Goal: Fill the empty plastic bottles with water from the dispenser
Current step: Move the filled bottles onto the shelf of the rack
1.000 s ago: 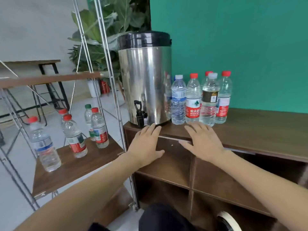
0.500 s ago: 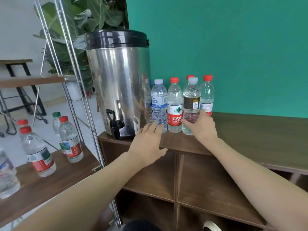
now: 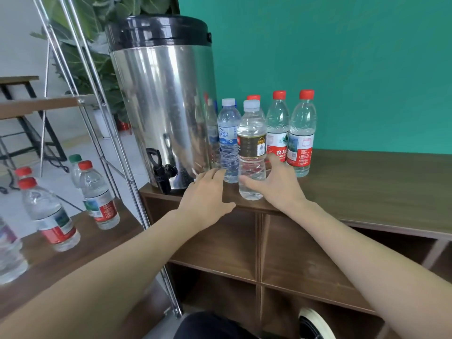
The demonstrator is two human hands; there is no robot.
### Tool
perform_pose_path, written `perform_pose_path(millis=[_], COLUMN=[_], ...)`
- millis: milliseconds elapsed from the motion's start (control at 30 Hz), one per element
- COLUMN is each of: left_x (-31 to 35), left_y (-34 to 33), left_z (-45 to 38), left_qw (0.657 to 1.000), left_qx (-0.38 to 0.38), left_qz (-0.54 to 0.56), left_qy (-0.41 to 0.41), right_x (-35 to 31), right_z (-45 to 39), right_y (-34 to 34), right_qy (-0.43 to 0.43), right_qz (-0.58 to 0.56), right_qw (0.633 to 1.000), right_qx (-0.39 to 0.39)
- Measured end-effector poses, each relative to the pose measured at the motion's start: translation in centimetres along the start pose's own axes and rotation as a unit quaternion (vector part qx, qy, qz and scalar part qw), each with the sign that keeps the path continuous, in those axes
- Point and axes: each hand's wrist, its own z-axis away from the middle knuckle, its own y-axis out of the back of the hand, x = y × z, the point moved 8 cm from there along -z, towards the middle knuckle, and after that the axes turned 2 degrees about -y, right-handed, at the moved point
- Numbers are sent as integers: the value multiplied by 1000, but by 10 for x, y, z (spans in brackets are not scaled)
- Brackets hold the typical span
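A: Why do the bottles stand like this on the bench (image 3: 367, 187)?

B: I think they wait in a group just beside the dispenser (image 3: 161, 99), so your way to its black tap (image 3: 160, 171) is short. The tap hangs over the bench edge, which leaves room to put a bottle under it. The dark-label bottle (image 3: 252, 150) stands nearest to you, in front of the blue-label bottle (image 3: 228, 140) and the red-cap bottles (image 3: 302, 133).

A: And my right hand (image 3: 278, 184)?

B: It is around the low part of the dark-label bottle. Your thumb lies in front and the fingers (image 3: 275, 159) go behind it, so you hold it or nearly hold it. How firm the grip is, I cannot tell.

A: The left hand (image 3: 208, 194)?

B: It is flat and relaxed, with straight fingers near the foot of the blue-label bottle. It holds nothing. If it touches the bottle, I cannot say.

A: The bottles on the shelf (image 3: 73, 243) at the left?

B: They stand well apart from your hands, caps on.
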Motion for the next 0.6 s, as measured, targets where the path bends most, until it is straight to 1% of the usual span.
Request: perform_pose_path(millis=[67, 133, 200, 233, 367, 400, 467, 600], left_x=[-3, -5, -5, -4, 9, 16, 27, 35], left_y=[1, 1, 2, 2, -2, -2, -6, -10], left_z=[-1, -4, -9, -13, -26, -30, -39, -56], left_qw=[1000, 998, 992, 987, 948, 937, 913, 853], left_qx=[4, 7, 17, 31, 64, 75, 93, 145], left_qz=[13, 51, 117, 156, 306, 335, 390, 486], left_qy=[6, 20, 31, 35, 65, 68, 77, 122], right_x=[2, 8, 20, 30, 74, 82, 91, 100], right_z=[0, 1, -1, -4, -21, -27, -40, -61], right_y=[-1, 6, 22, 34, 82, 86, 84, 69], right_qy=[3, 7, 11, 8, -56, -76, -107, -126], right_qz=[-7, -4, 28, 49, 96, 99, 86, -32], right_qw=[1000, 999, 999, 998, 990, 987, 986, 990], right_qx=[-23, -45, -45, -30, 85, 99, 92, 62])
